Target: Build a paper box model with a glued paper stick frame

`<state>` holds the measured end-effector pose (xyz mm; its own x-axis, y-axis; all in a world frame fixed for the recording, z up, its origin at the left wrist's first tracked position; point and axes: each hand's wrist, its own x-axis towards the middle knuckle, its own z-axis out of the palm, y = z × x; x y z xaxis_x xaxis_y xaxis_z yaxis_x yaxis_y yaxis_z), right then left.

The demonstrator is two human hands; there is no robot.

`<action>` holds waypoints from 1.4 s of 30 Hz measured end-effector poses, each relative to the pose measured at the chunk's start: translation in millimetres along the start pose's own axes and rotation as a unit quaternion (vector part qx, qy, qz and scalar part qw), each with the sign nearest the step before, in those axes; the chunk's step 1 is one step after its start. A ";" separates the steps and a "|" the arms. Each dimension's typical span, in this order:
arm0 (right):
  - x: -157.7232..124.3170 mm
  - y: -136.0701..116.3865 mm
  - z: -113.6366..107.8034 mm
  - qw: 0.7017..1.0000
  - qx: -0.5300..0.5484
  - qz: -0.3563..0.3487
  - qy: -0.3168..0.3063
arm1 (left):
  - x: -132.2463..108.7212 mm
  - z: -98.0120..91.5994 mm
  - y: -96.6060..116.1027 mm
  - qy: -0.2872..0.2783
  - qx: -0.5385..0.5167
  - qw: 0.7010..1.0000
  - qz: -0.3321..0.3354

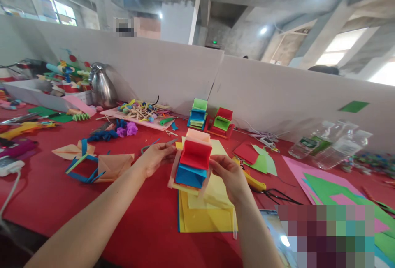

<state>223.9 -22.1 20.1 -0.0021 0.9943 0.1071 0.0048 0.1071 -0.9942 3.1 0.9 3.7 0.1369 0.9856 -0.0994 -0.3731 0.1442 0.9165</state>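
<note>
A tiered folded-paper craft, with peach, red and blue folds on a pale base, is held up in front of me. My left hand pinches its left side, fingers closed. On the opposite side, the closed fingertips of my right hand grip its edge. Below it lies a stack of yellow paper, partly hidden by the craft. Two similar paper crafts stand farther back, one green and blue, the other red and green.
Left of me lie a peach folded paper and a blue paper frame. A steel jug stands behind, near a tray of sticks. Rightward are plastic bottles, coloured sheets and a yellow-handled tool.
</note>
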 end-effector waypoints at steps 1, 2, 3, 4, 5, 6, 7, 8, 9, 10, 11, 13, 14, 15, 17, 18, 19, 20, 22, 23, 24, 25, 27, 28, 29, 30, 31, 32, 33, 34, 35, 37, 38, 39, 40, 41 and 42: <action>0.0 0.4 0.2 1.000 0.000 0.001 0.001 | -0.4 1.0 -0.8 0.000 0.013 1.000 0.009; -0.1 0.7 0.4 1.000 -0.001 0.002 0.001 | -0.9 2.1 -1.4 0.000 0.026 0.999 0.019; -0.2 1.0 0.6 1.000 -0.002 0.002 0.001 | -1.4 3.1 -2.0 0.001 0.040 0.999 0.029; -0.2 1.3 0.8 1.000 -0.003 0.002 0.001 | -1.7 4.1 -2.6 0.004 0.053 0.998 0.037; -0.2 1.7 1.0 1.000 -0.005 0.002 -0.001 | -1.9 4.9 -3.1 0.008 0.065 0.997 0.045; -0.1 2.1 1.2 1.000 -0.008 0.001 -0.002 | -2.0 5.5 -3.5 0.012 0.078 0.996 0.052; 0.0 2.6 1.5 1.000 -0.012 0.001 -0.002 | -2.0 6.0 -3.9 0.015 0.090 0.994 0.060; 0.1 3.1 1.7 1.000 -0.017 0.000 -0.002 | -2.0 6.4 -4.2 0.017 0.102 0.992 0.067; 0.2 3.5 1.9 1.000 -0.023 -0.001 -0.001 | -2.1 6.8 -4.4 0.017 0.115 0.990 0.076; 0.2 3.8 2.1 1.000 -0.030 -0.002 0.002 | -2.3 7.1 -4.6 0.016 0.127 0.988 0.084; 0.1 4.0 2.2 0.999 -0.038 -0.004 0.005 | -2.6 7.4 -4.6 0.014 0.139 0.986 0.093; -0.2 4.0 2.5 0.998 -0.058 -0.010 0.009 | -3.3 7.7 -4.9 0.012 0.163 0.980 0.110; -0.3 4.0 2.6 0.997 -0.070 -0.014 0.008 | -3.5 7.6 -5.2 0.012 0.175 0.977 0.118; -0.4 4.1 2.6 0.997 -0.081 -0.016 0.006 | -3.6 7.3 -5.7 0.011 0.185 0.975 0.125; -0.2 4.7 2.5 0.995 -0.099 -0.019 0.003 | -3.0 6.1 -7.3 0.010 0.202 0.970 0.135; 0.1 5.2 2.4 0.994 -0.106 -0.019 0.004 | -2.4 5.2 -8.3 0.010 0.209 0.968 0.137; 0.5 5.9 2.2 0.994 -0.111 -0.019 0.005 | -1.7 4.3 -9.3 0.010 0.214 0.967 0.137; 0.9 6.5 2.0 0.993 -0.116 -0.019 0.007 | -0.9 3.5 -10.2 0.011 0.218 0.966 0.136; 1.5 7.2 1.4 0.992 -0.123 -0.019 0.009 | 0.3 2.3 -11.3 0.014 0.219 0.967 0.131; 1.6 7.1 1.0 0.992 -0.125 -0.018 0.009 | 0.6 2.1 -11.3 0.013 0.216 0.968 0.126; 1.6 6.6 0.3 0.992 -0.126 -0.016 0.008 | 0.7 2.1 -10.9 0.011 0.212 0.970 0.121; 1.3 5.6 -0.5 0.992 -0.125 -0.013 0.006 | 0.6 2.3 -10.2 0.007 0.206 0.972 0.114; 0.4 2.6 -2.7 0.993 -0.121 -0.006 0.002 | -0.3 3.1 -8.2 0.000 0.193 0.976 0.102; -0.2 0.7 -4.2 0.993 -0.119 -0.001 -0.001 | -0.9 3.5 -7.2 -0.002 0.187 0.977 0.097; -1.0 -1.5 -5.8 0.993 -0.117 0.004 -0.002 | -1.6 4.0 -6.3 -0.004 0.180 0.979 0.093; -1.8 -3.7 -7.5 0.993 -0.114 0.009 -0.007 | -2.4 4.5 -5.5 -0.005 0.173 0.981 0.088; -2.7 -5.8 -9.3 0.994 -0.110 0.015 -0.015 | -3.0 4.9 -5.1 -0.008 0.166 0.983 0.082; -3.6 -7.7 -11.1 0.994 -0.105 0.021 -0.029 | -3.6 5.4 -4.9 -0.011 0.159 0.984 0.076; -4.5 -9.2 -12.9 0.994 -0.097 0.026 -0.046 | -4.0 5.9 -4.9 -0.015 0.152 0.986 0.070; -5.3 -10.3 -14.5 0.993 -0.089 0.030 -0.064 | -4.2 6.4 -5.1 -0.018 0.144 0.987 0.063; -5.9 -11.0 -15.9 0.993 -0.082 0.033 -0.080 | -4.3 6.7 -5.4 -0.020 0.137 0.989 0.057; -7.0 -11.3 -17.7 0.991 -0.075 0.031 -0.102 | -4.2 6.8 -5.7 -0.016 0.125 0.991 0.048; -7.5 -11.0 -17.9 0.991 -0.073 0.027 -0.110 | -3.9 6.5 -5.5 -0.011 0.120 0.992 0.044; -8.0 -10.6 -17.5 0.990 -0.070 0.022 -0.119 | -3.7 5.8 -4.9 -0.005 0.116 0.992 0.041; -8.5 -10.2 -16.7 0.989 -0.066 0.018 -0.129 | -3.4 4.7 -3.9 0.000 0.114 0.993 0.037; -9.1 -9.7 -15.5 0.988 -0.061 0.014 -0.140 | -3.2 3.4 -2.6 0.005 0.112 0.993 0.033; -9.7 -9.3 -13.9 0.987 -0.057 0.011 -0.150 | -3.1 1.9 -1.2 0.008 0.112 0.993 0.028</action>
<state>237.7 -32.7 28.3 -0.2968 0.9530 0.0615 0.1198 0.1010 -0.9877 4.9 -2.5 3.6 0.1068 0.9930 -0.0499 -0.1667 0.0673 0.9837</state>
